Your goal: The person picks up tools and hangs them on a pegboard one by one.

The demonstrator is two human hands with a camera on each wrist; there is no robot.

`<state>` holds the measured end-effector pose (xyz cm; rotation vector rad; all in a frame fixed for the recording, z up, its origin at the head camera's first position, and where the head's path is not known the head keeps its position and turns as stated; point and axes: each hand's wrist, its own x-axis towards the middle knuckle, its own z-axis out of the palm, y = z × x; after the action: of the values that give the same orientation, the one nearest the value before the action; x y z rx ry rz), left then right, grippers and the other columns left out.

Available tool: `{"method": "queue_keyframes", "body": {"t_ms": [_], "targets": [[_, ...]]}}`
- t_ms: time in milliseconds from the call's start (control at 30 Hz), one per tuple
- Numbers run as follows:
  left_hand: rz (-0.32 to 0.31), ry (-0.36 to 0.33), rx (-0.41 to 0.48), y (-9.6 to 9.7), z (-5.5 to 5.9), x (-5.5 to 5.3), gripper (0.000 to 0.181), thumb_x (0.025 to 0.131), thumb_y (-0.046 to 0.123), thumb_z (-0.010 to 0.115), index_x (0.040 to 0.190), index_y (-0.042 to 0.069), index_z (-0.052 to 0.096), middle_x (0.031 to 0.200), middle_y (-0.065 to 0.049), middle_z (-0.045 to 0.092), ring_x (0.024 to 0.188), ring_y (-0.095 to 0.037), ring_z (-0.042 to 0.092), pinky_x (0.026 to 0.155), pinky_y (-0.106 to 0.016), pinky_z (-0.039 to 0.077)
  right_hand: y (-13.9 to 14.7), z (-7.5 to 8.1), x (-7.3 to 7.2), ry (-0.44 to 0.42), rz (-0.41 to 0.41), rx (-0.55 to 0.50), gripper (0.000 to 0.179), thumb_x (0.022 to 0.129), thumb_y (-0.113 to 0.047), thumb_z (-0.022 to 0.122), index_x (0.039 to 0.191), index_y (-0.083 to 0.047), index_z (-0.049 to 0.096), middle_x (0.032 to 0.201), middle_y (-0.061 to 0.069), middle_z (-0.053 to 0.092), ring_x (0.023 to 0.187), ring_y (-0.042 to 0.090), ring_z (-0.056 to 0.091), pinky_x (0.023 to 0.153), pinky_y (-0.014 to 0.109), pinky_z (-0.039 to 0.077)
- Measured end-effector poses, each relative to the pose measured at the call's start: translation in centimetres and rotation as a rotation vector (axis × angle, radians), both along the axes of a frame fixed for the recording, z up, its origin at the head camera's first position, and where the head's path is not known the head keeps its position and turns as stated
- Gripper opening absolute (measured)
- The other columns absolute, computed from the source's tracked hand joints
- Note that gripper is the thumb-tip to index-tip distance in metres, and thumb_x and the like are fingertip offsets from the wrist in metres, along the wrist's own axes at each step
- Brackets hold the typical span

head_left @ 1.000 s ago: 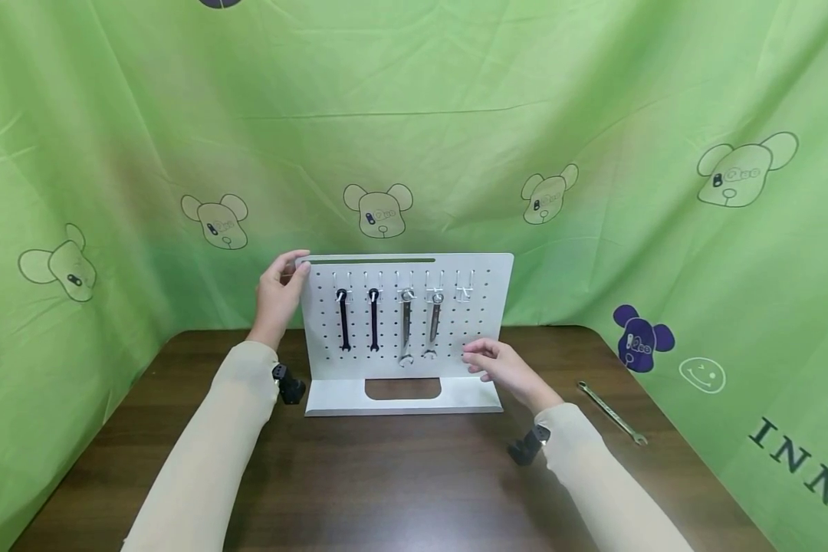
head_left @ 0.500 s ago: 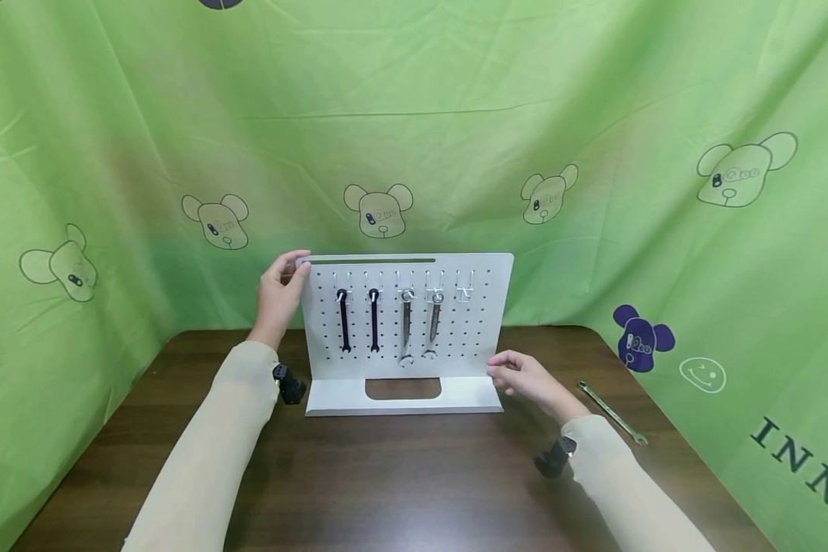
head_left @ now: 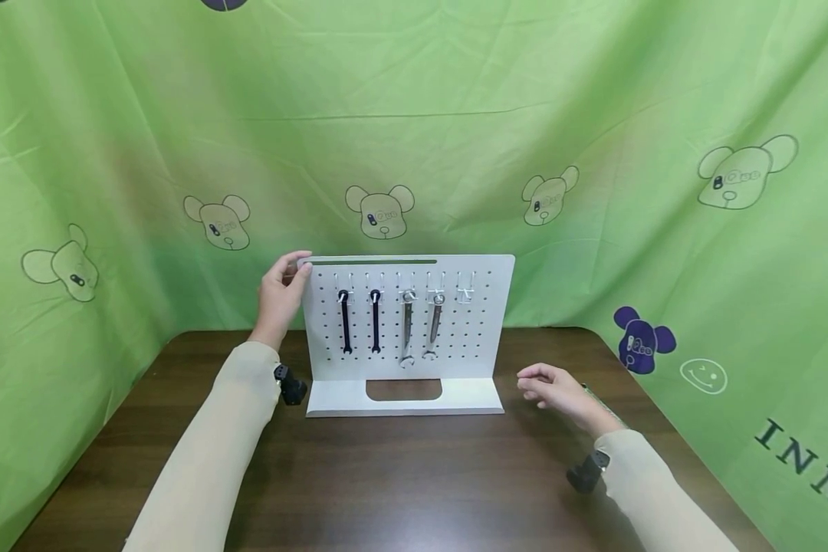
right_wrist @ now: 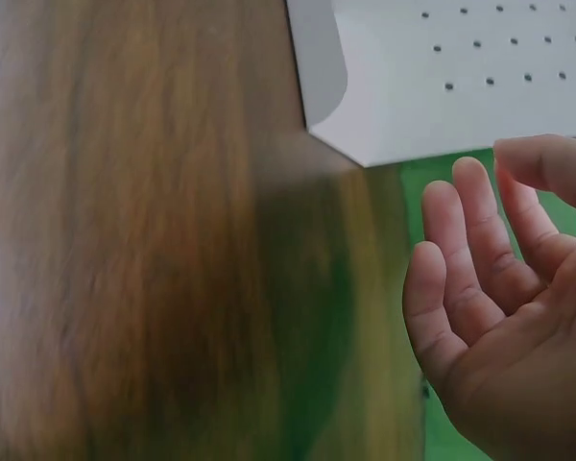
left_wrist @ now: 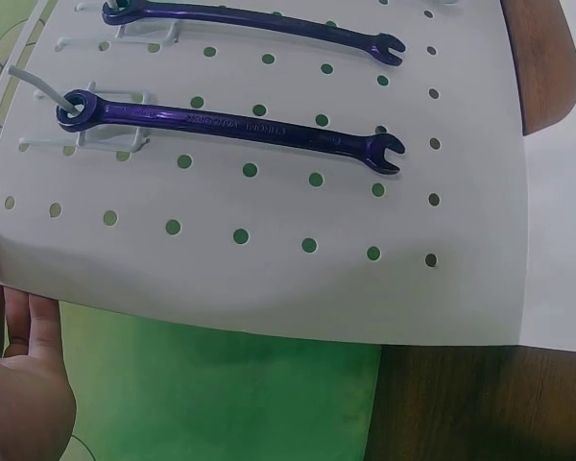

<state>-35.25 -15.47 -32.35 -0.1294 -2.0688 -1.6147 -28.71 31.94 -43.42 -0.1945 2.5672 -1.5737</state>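
A white pegboard stand point(head_left: 486, 330) is upright on the table. My left hand point(head_left: 280, 297) pinches its upper left corner, thumb in front and fingers behind. Two dark combination wrenches, one of them the leftmost wrench point(left_wrist: 240, 127) with a purple sheen, hang from hooks beside two silver wrenches point(head_left: 407, 326). The rightmost hook point(head_left: 464, 294) carries nothing. Right of the board, over the table, is my right hand point(head_left: 559, 392), its fingers loosely bent and holding nothing. In the right wrist view the palm point(right_wrist: 518, 355) shows bare. Another silver wrench point(head_left: 596, 398) lies partly hidden behind this hand.
The brown wooden table point(head_left: 400, 483) extends in front of the stand and to both sides. A green printed cloth point(head_left: 414, 138) hangs behind and along the sides. The stand's base point(head_left: 334, 397) has a cutout at its middle.
My right hand has moved right and toward me, away from the pegboard's lower right, and now overlaps the loose wrench. My left hand keeps its hold on the corner.
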Motion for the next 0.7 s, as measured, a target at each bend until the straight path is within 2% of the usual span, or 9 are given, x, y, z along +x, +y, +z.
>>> {"method": "queue_keyframes", "body": {"t_ms": [500, 700], "targets": [[-0.010, -0.005, 0.006, 0.0, 0.1, 0.1, 0.030, 0.101, 0.028, 0.063, 0.129, 0.019, 0.066, 0.112, -0.011, 0.064, 0.095, -0.019, 0.056, 0.081, -0.031, 0.049, 4.8, -0.3, 1.3, -0.005, -0.051, 0.037, 0.041, 0.099, -0.016, 0.062, 0.125, 0.013, 0.050, 0.111, 0.021, 0.068, 0.092, 0.023, 0.066, 0.072, 0.036, 0.053], [-0.007, -0.006, 0.011, 0.0, 0.1, 0.1, 0.030, 0.101, 0.027, 0.063, 0.129, 0.019, 0.066, 0.112, -0.011, 0.063, 0.095, -0.019, 0.056, 0.081, -0.032, 0.049, 6.6, 0.2, 1.9, 0.016, -0.071, 0.073, 0.040, 0.099, -0.017, 0.063, 0.124, 0.012, 0.051, 0.108, 0.018, 0.069, 0.090, 0.019, 0.066, 0.072, 0.036, 0.054]]}}
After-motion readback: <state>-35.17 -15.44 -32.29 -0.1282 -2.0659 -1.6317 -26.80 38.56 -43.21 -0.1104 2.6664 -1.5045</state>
